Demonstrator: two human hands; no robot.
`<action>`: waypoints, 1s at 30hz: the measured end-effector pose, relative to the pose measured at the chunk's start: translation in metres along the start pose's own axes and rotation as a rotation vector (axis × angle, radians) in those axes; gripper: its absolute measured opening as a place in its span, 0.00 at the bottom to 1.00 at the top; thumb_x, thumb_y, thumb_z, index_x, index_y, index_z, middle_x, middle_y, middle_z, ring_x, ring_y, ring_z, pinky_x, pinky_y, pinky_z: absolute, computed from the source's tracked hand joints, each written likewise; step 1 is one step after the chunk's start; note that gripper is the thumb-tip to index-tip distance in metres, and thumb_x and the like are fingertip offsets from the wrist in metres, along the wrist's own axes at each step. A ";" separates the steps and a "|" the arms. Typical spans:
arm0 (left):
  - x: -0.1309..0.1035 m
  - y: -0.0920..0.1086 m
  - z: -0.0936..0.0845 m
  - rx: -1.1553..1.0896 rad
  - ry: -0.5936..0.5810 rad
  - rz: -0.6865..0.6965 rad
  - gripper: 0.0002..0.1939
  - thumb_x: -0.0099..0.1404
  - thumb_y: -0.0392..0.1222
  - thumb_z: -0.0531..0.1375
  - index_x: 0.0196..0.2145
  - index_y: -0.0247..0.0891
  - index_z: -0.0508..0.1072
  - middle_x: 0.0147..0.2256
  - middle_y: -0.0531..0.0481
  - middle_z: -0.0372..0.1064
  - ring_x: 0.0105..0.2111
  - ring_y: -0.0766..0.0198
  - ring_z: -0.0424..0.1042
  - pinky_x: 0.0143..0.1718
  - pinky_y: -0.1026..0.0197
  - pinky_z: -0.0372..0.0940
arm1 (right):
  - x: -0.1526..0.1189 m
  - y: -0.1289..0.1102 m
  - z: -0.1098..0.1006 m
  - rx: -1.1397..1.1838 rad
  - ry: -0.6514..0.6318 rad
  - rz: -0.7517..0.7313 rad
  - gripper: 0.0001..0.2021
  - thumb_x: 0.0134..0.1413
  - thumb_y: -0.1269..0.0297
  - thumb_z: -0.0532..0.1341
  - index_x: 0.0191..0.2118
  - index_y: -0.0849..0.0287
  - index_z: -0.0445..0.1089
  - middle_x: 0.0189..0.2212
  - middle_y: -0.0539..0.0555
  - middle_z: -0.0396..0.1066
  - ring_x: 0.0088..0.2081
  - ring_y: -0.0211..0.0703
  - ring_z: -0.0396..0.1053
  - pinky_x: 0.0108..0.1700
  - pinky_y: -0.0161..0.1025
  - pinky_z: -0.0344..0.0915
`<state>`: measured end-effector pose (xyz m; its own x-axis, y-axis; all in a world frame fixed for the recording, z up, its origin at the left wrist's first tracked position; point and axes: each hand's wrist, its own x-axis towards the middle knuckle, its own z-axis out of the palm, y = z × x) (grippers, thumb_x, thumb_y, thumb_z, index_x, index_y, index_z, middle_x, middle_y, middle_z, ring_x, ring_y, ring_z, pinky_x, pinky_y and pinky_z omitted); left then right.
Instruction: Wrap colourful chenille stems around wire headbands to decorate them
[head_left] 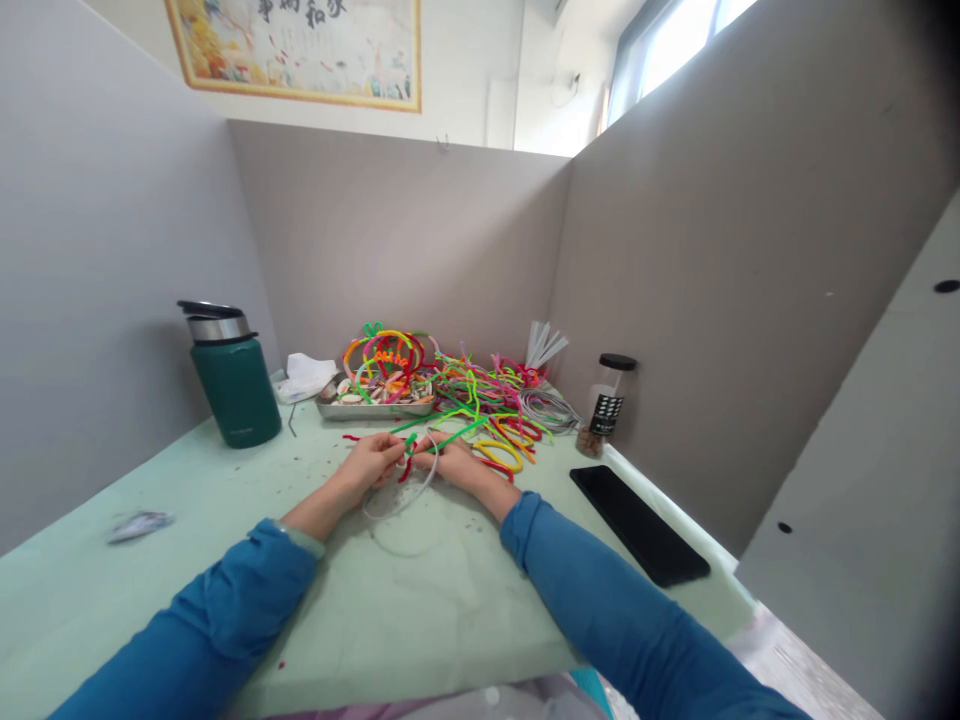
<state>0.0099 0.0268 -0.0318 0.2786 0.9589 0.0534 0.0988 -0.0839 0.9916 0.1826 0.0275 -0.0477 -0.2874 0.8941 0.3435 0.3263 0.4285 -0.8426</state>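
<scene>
Close together over the middle of the table (pixel 360 620), my two hands work at a thin pale hoop (pixel 397 515). My left hand (pixel 369 466) pinches the hoop's upper left part, where short green and red fuzzy pieces meet it. My right hand (pixel 456 466) has its fingers closed on a green pipe cleaner (pixel 461 434), which sticks out up and to the right. A short red pipe cleaner (pixel 406 468) hangs between the hands. The exact finger contacts are small and partly hidden.
Behind the hands are a metal tray (pixel 375 410) of small pieces and a heap of colourful pipe cleaners (pixel 480 385). A green bottle (pixel 236 390) stands left; a clear jar (pixel 604 405) and a black phone (pixel 637 525) are right. Grey partitions (pixel 405 220) enclose the table.
</scene>
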 end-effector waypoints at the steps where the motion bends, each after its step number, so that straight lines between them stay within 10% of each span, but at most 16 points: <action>1: 0.000 0.000 0.000 0.020 0.005 -0.004 0.18 0.51 0.52 0.63 0.24 0.37 0.62 0.13 0.61 0.52 0.11 0.77 0.45 0.11 0.70 0.40 | 0.000 0.000 0.000 0.017 -0.012 0.005 0.09 0.45 0.61 0.63 0.33 0.59 0.71 0.19 0.46 0.63 0.21 0.34 0.60 0.26 0.31 0.57; 30: 0.002 -0.004 -0.004 0.228 0.039 -0.067 0.17 0.52 0.54 0.61 0.27 0.38 0.62 0.17 0.59 0.57 0.11 0.77 0.46 0.12 0.69 0.38 | 0.010 0.017 0.004 0.102 -0.003 -0.057 0.15 0.46 0.54 0.63 0.34 0.62 0.73 0.18 0.47 0.63 0.21 0.34 0.58 0.25 0.31 0.55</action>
<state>0.0066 0.0301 -0.0348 0.2277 0.9737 -0.0031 0.3306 -0.0743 0.9408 0.1815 0.0437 -0.0606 -0.3055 0.8681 0.3913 0.2161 0.4634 -0.8594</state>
